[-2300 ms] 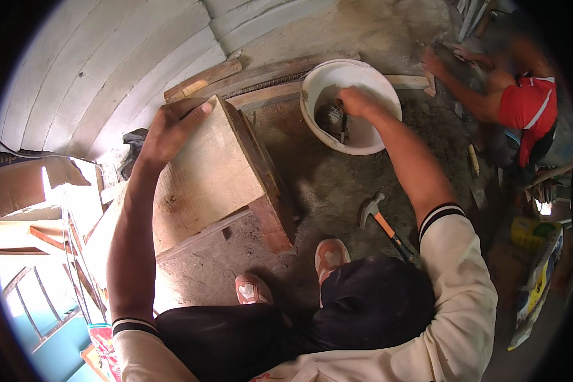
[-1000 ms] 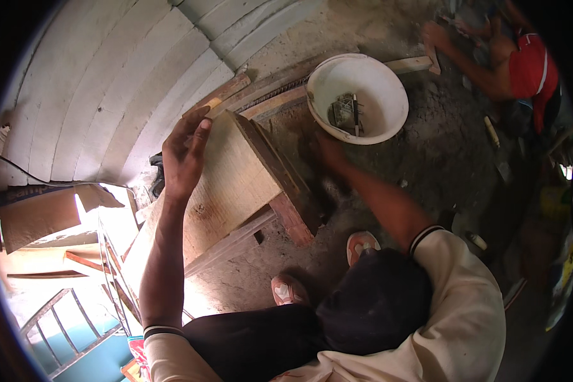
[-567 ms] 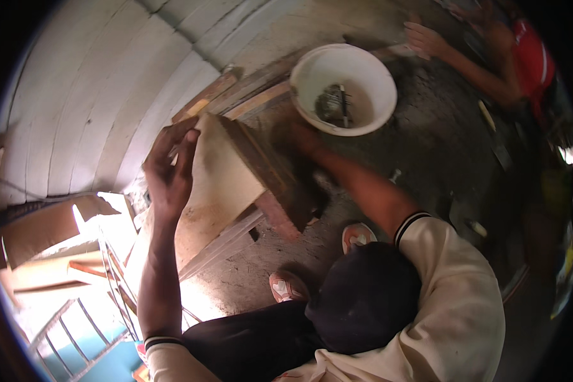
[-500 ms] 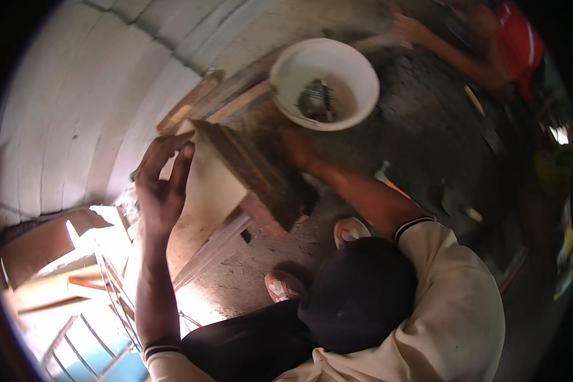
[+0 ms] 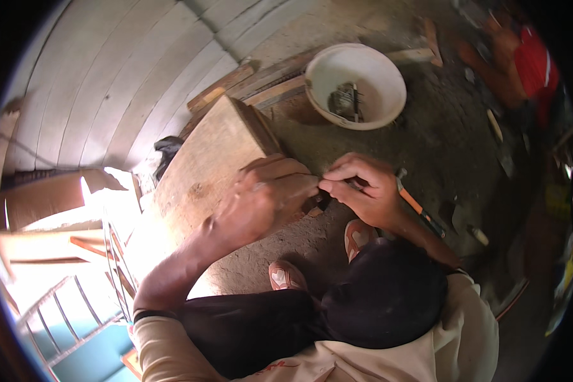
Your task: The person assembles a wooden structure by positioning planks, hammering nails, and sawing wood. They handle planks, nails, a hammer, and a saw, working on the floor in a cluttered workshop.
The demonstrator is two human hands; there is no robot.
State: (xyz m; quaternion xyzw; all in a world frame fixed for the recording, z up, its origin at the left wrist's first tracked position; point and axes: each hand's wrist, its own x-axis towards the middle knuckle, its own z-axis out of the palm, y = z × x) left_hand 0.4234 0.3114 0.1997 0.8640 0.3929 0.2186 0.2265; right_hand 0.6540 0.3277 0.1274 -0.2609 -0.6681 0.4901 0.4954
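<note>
My left hand (image 5: pixel 267 194) and my right hand (image 5: pixel 366 188) come together with fingertips touching, just off the right side of a large pale wooden piece (image 5: pixel 204 149). Both hands are closed in a pinch. Whatever sits between the fingertips is too small to make out. Beyond the hands stands a white basin (image 5: pixel 389 76), holding a clump of small grey metal pieces (image 5: pixel 342 100) and a dark, slim tool (image 5: pixel 356 105). To the right of my right hand, a tool with an orange and black handle (image 5: pixel 416 204) lies on the ground.
Several wooden planks (image 5: pixel 226 86) lie along the pale board wall (image 5: pixel 108 95). A person in red (image 5: pixel 531 73) is at the far right. Cardboard (image 5: pixel 41 200) and a metal rack (image 5: pixel 70 312) stand at the left. My sandalled feet rest on the dirt floor (image 5: pixel 248 280).
My right hand has drawn back from near the basin. My left hand has left the wooden piece's far edge and moved right, so the fingertips now meet. The view has shifted.
</note>
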